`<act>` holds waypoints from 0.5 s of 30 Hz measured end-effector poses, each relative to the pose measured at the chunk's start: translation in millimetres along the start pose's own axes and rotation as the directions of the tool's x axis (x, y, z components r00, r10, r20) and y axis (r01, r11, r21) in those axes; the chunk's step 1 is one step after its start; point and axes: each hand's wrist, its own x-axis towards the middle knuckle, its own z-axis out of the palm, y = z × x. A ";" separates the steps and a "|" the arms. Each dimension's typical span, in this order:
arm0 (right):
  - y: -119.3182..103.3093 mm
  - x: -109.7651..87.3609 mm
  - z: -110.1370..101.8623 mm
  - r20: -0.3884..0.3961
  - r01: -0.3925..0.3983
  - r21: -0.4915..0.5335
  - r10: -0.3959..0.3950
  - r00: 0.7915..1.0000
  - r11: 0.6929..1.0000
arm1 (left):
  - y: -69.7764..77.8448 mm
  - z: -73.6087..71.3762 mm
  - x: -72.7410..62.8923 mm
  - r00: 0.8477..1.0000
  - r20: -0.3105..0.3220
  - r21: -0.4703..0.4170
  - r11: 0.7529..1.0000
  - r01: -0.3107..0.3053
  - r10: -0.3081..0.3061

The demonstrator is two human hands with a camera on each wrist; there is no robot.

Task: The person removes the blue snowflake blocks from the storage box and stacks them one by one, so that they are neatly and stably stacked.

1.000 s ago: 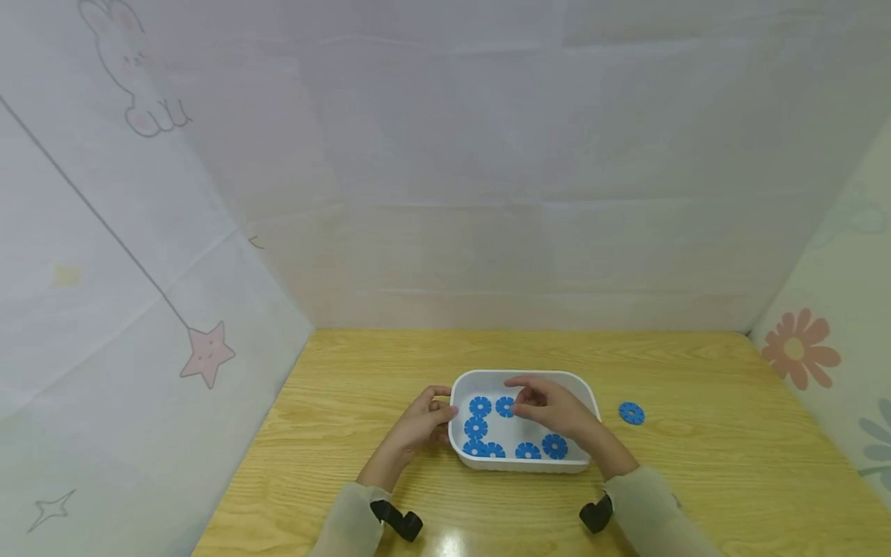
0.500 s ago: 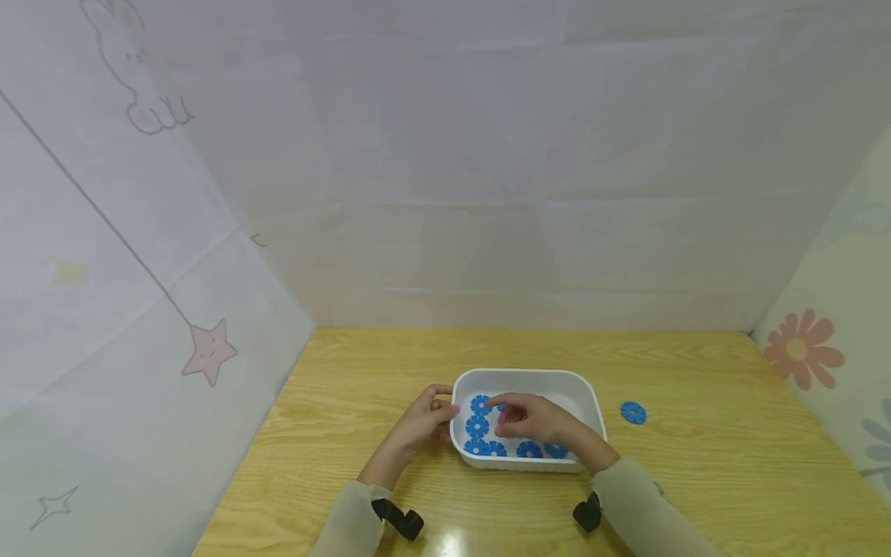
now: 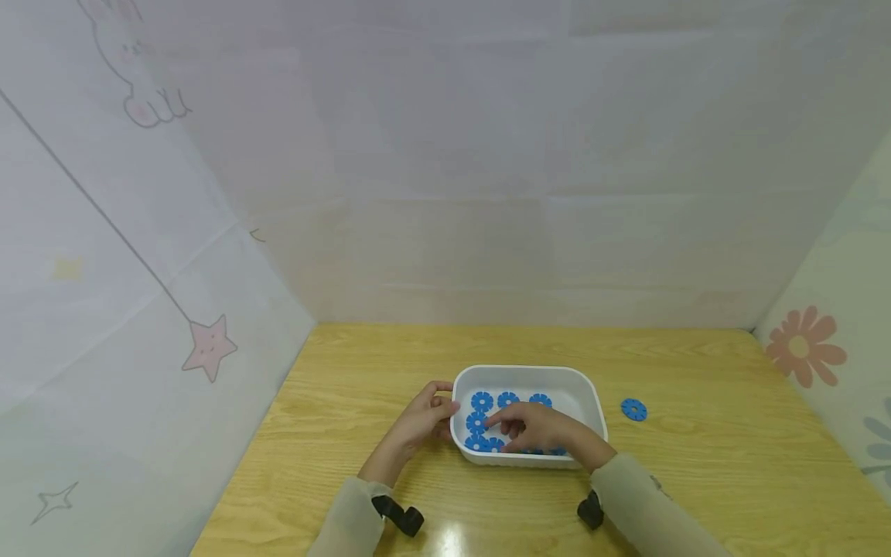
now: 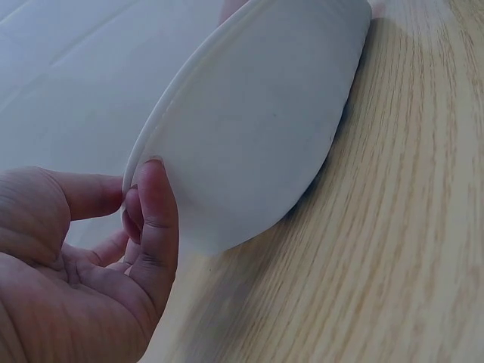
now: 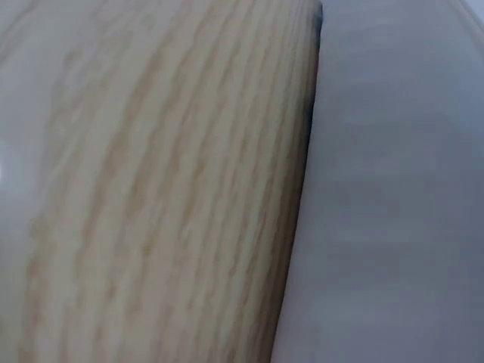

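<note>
A white tray [image 3: 529, 461] stands on the wooden table with several blue notched plastic discs [image 3: 483, 401] lying inside. In the head view my left hand [image 3: 421, 418] is at its left end. Thumb and fingers pinch the rim there, and the left wrist view shows this hand [image 4: 98, 249] against the tray's outer wall [image 4: 242, 128]. My right hand [image 3: 539, 425] reaches over the near wall into the tray. Its index finger points left beside a disc [image 3: 476, 422] and its thumb is spread lower, near another disc [image 3: 496, 445]. The right hand partly covers discs along the near side.
One more blue disc [image 3: 634, 409] lies on the table [image 3: 710, 441] to the right of the tray. Pale printed sheets [image 3: 445, 193] rise behind and beside the table. The right wrist view has only table grain [image 5: 166, 189] and the tray's outer wall [image 5: 378, 212].
My right hand has moved left and then nearer inside the tray, uncovering discs along the far side. The left hand stays at the rim.
</note>
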 end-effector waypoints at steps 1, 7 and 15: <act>0.1 0.4 0.3 0.003 0.007 -0.019 -0.007 1.000 1.000 | 0.0 0.0 0.2 1.000 0.001 0.000 1.000 0.000 0.000; 0.0 3.6 4.4 -0.004 0.027 -0.108 -0.028 1.000 0.994 | -0.6 -0.3 0.8 1.000 0.001 0.000 1.000 0.001 -0.001; 2.6 7.9 7.5 -0.040 -0.014 -0.098 0.010 0.999 0.995 | -3.4 -1.1 2.5 1.000 -0.001 -0.002 1.000 0.005 -0.005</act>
